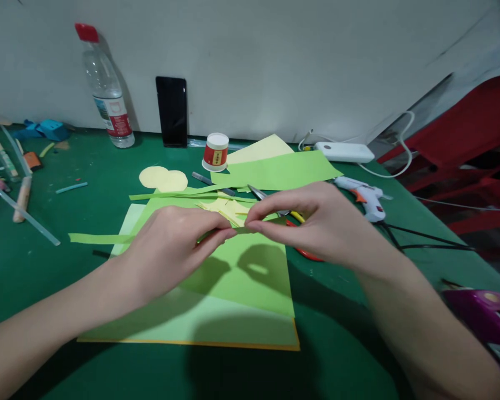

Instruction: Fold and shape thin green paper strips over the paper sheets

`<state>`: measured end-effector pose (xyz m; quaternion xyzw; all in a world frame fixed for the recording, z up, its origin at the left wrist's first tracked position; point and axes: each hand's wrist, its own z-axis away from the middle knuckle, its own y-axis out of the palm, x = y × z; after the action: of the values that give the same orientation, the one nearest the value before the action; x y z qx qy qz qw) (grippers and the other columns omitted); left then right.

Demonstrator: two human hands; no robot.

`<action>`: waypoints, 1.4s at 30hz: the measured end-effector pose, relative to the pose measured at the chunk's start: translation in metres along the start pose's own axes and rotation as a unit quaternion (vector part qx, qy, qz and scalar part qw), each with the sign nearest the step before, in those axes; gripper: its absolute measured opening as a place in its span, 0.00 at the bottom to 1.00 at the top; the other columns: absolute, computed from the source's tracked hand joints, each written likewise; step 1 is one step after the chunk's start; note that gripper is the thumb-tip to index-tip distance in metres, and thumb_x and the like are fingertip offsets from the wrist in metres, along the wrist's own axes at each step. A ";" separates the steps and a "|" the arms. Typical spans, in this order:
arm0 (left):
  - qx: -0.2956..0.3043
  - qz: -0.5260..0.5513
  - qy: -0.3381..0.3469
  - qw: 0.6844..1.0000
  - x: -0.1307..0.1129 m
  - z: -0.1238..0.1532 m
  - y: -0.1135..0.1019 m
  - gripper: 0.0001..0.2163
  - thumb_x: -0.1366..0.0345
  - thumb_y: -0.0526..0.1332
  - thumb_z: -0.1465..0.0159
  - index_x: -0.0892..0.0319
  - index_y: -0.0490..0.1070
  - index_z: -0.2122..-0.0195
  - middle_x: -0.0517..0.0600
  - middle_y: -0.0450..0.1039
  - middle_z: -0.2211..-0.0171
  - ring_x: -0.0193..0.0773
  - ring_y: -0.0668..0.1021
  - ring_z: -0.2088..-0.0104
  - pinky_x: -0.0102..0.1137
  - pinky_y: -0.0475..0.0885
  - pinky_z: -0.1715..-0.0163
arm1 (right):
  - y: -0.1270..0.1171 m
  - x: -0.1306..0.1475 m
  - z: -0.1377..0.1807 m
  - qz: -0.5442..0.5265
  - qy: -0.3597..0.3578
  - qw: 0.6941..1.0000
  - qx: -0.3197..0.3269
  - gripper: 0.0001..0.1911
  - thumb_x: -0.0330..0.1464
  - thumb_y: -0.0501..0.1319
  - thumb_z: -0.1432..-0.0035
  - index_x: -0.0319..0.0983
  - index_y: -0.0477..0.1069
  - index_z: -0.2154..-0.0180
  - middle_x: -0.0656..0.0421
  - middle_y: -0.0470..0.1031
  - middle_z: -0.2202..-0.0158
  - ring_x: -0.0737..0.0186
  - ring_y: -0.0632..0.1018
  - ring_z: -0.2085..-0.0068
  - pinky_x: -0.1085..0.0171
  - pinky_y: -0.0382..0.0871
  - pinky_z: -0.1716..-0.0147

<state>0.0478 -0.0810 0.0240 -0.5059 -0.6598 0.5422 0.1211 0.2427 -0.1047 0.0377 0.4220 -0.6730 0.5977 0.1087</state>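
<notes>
A narrow light-green paper strip (98, 239) runs from the left, passes behind my left hand and shows again between my fingertips. My left hand (173, 244) pinches it between thumb and fingers. My right hand (312, 222) pinches the same strip close beside, thumb against index finger. Below both hands lies a green paper sheet (250, 283) on a paler green sheet (150, 322). Yellow paper scraps (229, 206) sit just beyond my fingertips. Scissors (256, 193) with red and yellow handles lie partly hidden under my right hand.
A water bottle (108, 94) and a phone (171, 111) stand by the wall. Nearby are a paper cup (215, 151), pale yellow circles (154, 176), another green sheet (279, 168), a glue gun (364, 197), a white power strip (345, 151) and glue sticks (31, 219).
</notes>
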 end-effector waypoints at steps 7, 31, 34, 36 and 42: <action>0.019 0.014 -0.039 0.999 0.003 -0.005 -0.011 0.06 0.71 0.58 0.40 0.63 0.74 0.71 0.45 0.74 0.79 0.28 0.73 0.80 0.22 0.61 0.79 | -0.027 -0.017 0.000 0.117 0.009 0.990 -0.081 0.05 0.30 0.60 0.49 0.38 0.72 0.75 0.60 0.77 0.75 0.64 0.76 0.72 0.67 0.70 0.72; 0.052 0.022 -0.051 0.997 -0.002 -0.001 -0.022 0.09 0.69 0.56 0.40 0.60 0.72 0.76 0.42 0.72 0.82 0.25 0.69 0.84 0.21 0.58 0.83 | -0.015 -0.008 0.004 0.132 0.024 0.991 -0.010 0.06 0.25 0.57 0.50 0.38 0.69 0.77 0.62 0.74 0.78 0.68 0.72 0.76 0.69 0.63 0.76; 0.032 0.022 -0.072 0.997 0.003 -0.003 -0.035 0.08 0.67 0.58 0.41 0.58 0.72 0.77 0.40 0.72 0.83 0.25 0.68 0.85 0.21 0.57 0.85 | -0.031 -0.018 0.002 0.144 0.074 0.984 -0.072 0.06 0.29 0.58 0.48 0.38 0.69 0.76 0.59 0.74 0.77 0.64 0.74 0.75 0.67 0.65 0.77; 0.046 0.019 -0.078 0.996 0.006 -0.003 -0.035 0.09 0.67 0.57 0.41 0.58 0.72 0.77 0.40 0.73 0.82 0.25 0.69 0.85 0.21 0.57 0.85 | -0.031 -0.016 0.003 0.138 0.055 0.980 -0.132 0.04 0.29 0.59 0.48 0.38 0.70 0.74 0.58 0.76 0.74 0.62 0.76 0.71 0.66 0.68 0.72; 0.116 0.013 -0.078 0.990 0.000 0.000 -0.015 0.08 0.67 0.56 0.40 0.57 0.74 0.71 0.43 0.75 0.78 0.29 0.72 0.81 0.23 0.59 0.82 | 0.004 0.010 0.007 0.076 -0.036 0.995 -0.056 0.04 0.28 0.59 0.48 0.39 0.73 0.69 0.61 0.78 0.70 0.65 0.77 0.69 0.68 0.69 0.68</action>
<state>0.0398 -0.0796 0.0369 -0.4531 -0.5937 0.6540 0.1202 0.2365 -0.1157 0.0395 0.3841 -0.7391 0.5499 0.0620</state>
